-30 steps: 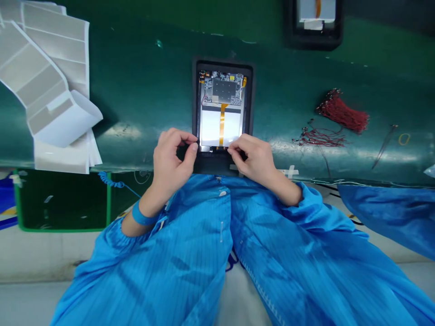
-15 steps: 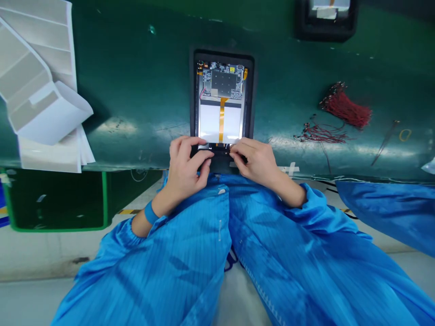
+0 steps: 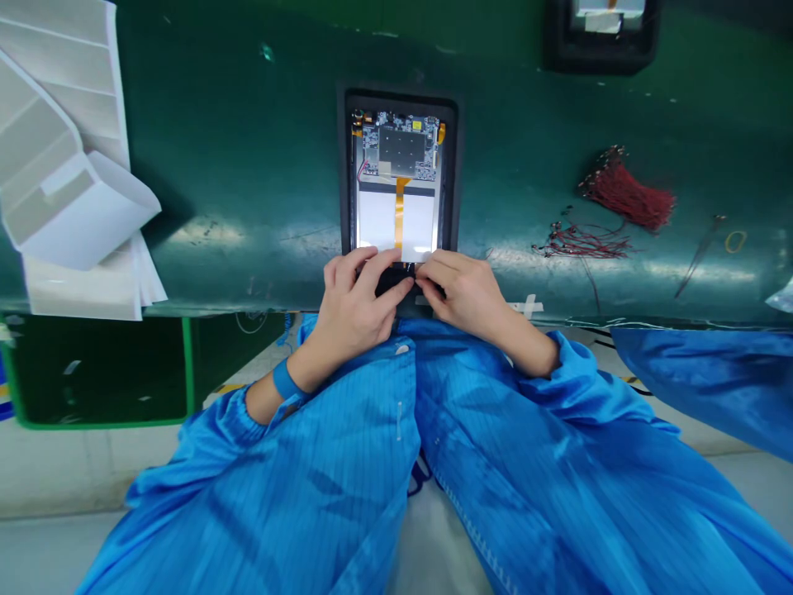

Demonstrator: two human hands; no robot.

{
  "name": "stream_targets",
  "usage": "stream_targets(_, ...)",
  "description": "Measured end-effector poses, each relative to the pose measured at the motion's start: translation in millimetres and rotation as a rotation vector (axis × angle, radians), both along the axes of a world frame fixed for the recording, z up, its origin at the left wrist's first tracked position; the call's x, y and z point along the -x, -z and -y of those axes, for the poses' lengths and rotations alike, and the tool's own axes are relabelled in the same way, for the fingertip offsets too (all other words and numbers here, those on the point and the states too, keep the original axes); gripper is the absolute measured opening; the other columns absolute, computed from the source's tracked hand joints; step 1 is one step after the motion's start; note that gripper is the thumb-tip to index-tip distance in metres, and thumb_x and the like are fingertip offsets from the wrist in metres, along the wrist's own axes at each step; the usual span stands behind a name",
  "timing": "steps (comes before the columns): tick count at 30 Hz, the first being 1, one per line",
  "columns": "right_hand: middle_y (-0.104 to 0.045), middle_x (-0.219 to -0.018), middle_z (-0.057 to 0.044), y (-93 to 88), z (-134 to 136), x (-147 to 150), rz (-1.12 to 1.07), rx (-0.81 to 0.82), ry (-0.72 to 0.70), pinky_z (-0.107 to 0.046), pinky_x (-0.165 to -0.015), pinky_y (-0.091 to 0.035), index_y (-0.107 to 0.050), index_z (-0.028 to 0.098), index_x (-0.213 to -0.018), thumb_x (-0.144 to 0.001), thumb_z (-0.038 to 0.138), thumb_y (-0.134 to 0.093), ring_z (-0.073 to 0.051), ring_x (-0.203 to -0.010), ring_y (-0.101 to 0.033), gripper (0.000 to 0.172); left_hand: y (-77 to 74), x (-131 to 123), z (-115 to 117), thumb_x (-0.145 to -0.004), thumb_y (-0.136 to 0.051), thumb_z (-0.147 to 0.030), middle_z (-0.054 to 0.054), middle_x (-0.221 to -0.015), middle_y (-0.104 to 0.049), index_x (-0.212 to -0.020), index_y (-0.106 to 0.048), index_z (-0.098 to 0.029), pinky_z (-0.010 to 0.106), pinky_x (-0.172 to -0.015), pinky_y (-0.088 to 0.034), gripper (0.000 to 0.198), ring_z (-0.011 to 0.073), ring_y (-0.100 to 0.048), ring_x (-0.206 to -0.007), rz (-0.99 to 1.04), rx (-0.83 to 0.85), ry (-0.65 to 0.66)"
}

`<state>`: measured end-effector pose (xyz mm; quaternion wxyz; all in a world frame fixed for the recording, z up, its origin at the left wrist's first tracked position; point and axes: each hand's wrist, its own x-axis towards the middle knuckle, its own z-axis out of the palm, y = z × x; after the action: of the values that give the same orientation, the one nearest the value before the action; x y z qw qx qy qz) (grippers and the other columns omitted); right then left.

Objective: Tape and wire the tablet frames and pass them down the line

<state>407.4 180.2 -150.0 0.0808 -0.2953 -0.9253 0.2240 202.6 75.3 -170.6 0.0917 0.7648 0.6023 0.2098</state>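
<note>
Green desk (image 3: pixel 248 149), glossy, lit in pale streaks near its front edge; a green-rimmed bin (image 3: pixel 189 364) below, at left.

Item: one opened flat device (image 3: pixel 399 188), circuit board (image 3: pixel 401 149) at its far end, pale panel (image 3: pixel 377 219) at its near end, orange ribbon (image 3: pixel 400 207) down the middle. Seated in a black tray (image 3: pixel 452 173) at the centre of the desk, before the wearer. Long axis points straight away from the body; near short edge lies at the fingers, remainder beyond them.

Left hand (image 3: pixel 363 302): from the near left corner, laid across the near end. Fingers loosely bent, index over the panel's near edge, thumb stretched inward with a gap between; nothing seen gripped. Overlaps more of the device than its partner.

Right hand (image 3: pixel 467 285): at the near right corner. Thumb and index brought close together at the near edge; whether a small part sits between them cannot be told. Tips of both hands just beside one another.

Also on the desk: label sheets (image 3: pixel 74 49), one curled, far left; red wire bundle (image 3: pixel 629 194), loose red wires (image 3: pixel 586 241), yellow band (image 3: pixel 735 241), right; second black tray (image 3: pixel 557 54), far right, partly out of view.

Worn: blue wristband (image 3: pixel 286 380), left wrist.
</note>
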Motion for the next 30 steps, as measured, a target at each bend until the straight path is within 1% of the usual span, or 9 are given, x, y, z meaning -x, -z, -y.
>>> stream_targets(9,-0.073,-0.106,-0.013,-9.4,0.0,-6.3,-0.005,-0.015,0.014,-0.038,-0.076,-0.044,-0.071,0.018,-0.109,-0.107,0.028,-0.048,-0.027,-0.096,-0.063,0.025,-8.2,-11.6,-8.4,-0.101,-0.054,-0.019,0.011,-0.158,-0.057,-0.121,-0.077,-0.022,0.060,-0.117,-0.039,0.032,0.0377,-0.045,-0.148,-0.036,0.044,0.022)
stream_targets(14,-0.072,-0.102,-0.012,-8.5,-8.8,-19.2,-0.071,-0.059,0.059,-0.041,-0.078,-0.045,-0.071,0.019,-0.106,-0.107,0.026,-0.049,-0.028,-0.094,-0.060,0.023,-0.1,11.4,0.3,-0.096,-0.059,-0.017,0.009,-0.160,-0.053,-0.130,-0.072,-0.028,0.059,-0.119,-0.042,0.038,0.0364,-0.044,-0.149,0.042,-0.106,0.063)
stream_targets(16,-0.072,-0.105,-0.012,-8.9,-14.6,-26.6,-0.126,-0.090,0.107,-0.045,-0.083,-0.047,-0.071,0.021,-0.107,-0.106,0.027,-0.051,-0.029,-0.097,-0.060,0.021,-3.8,38.2,10.8,-0.094,-0.063,-0.020,0.010,-0.159,-0.051,-0.139,-0.067,-0.030,0.060,-0.119,-0.043,0.047,0.0370,-0.047,-0.147,0.020,-0.211,-0.072)
stream_targets(18,-0.072,-0.108,-0.011,-12.2,-21.0,-32.4,-0.176,-0.121,0.158,-0.049,-0.088,-0.046,-0.070,0.024,-0.107,-0.104,0.027,-0.053,-0.030,-0.101,-0.061,0.018,-12.1,74.9,22.8,-0.095,-0.066,-0.026,0.011,-0.161,-0.046,-0.148,-0.061,-0.029,0.063,-0.121,-0.040,0.054,0.0392,-0.047,-0.146,-0.072,-0.293,-0.324)
stream_targets(20,-0.072,-0.106,-0.010,-18.4,-27.5,-32.4,-0.219,-0.131,0.188,-0.051,-0.089,-0.046,-0.069,0.025,-0.104,-0.102,0.027,-0.055,-0.031,-0.101,-0.061,0.015,-20.9,115.7,34.3,-0.098,-0.067,-0.038,0.010,-0.169,-0.036,-0.160,-0.050,-0.028,0.066,-0.126,-0.032,0.065,0.0445,-0.036,-0.154,-0.174,-0.275,-0.586)
stream_targets(22,-0.071,-0.101,-0.010,-26.5,-33.5,-23.3,-0.270,-0.125,0.168,-0.049,-0.087,-0.046,-0.068,0.025,-0.101,-0.101,0.026,-0.057,-0.029,-0.096,-0.061,0.012,-25.1,153.6,44.2,-0.100,-0.065,-0.054,0.009,-0.173,-0.030,-0.168,-0.036,-0.025,0.069,-0.128,-0.025,0.080,0.0491,-0.024,-0.160,-0.209,-0.147,-0.751)
stream_targets(24,-0.071,-0.097,-0.009,-34.6,-37.9,-4.1,-0.322,-0.101,0.092,-0.047,-0.084,-0.047,-0.068,0.026,-0.098,-0.101,0.024,-0.058,-0.027,-0.093,-0.062,0.010,-22.4,184.5,51.0,-0.099,-0.064,-0.063,0.010,-0.167,-0.040,-0.165,-0.038,-0.023,0.070,-0.126,-0.026,0.082,0.0496,-0.029,-0.157,-0.187,0.012,-0.825)
stream_targets(26,-0.072,-0.096,-0.008,-41.1,-39.1,23.7,-0.388,-0.056,-0.014,-0.045,-0.084,-0.048,-0.067,0.025,-0.098,-0.101,0.022,-0.059,-0.026,-0.092,-0.064,0.010,-15.1,205.7,54.3,-0.099,-0.063,-0.062,0.009,-0.151,-0.056,-0.151,-0.054,-0.021,0.068,-0.119,-0.033,0.067,0.0447,-0.045,-0.146,-0.172,0.093,-0.895)
stream_targets(30,-0.073,-0.098,-0.008,-43.5,-31.3,96.1,-0.458,0.116,-0.199,-0.043,-0.090,-0.051,-0.067,0.022,-0.099,-0.101,0.019,-0.056,-0.025,-0.096,-0.067,0.012,-5.3,210.7,56.9,-0.100,-0.062,-0.051,0.013,-0.132,-0.066,-0.134,-0.067,-0.021,0.062,-0.108,-0.036,0.046,0.0398,-0.056,-0.128,-0.119,-0.005,-0.949)
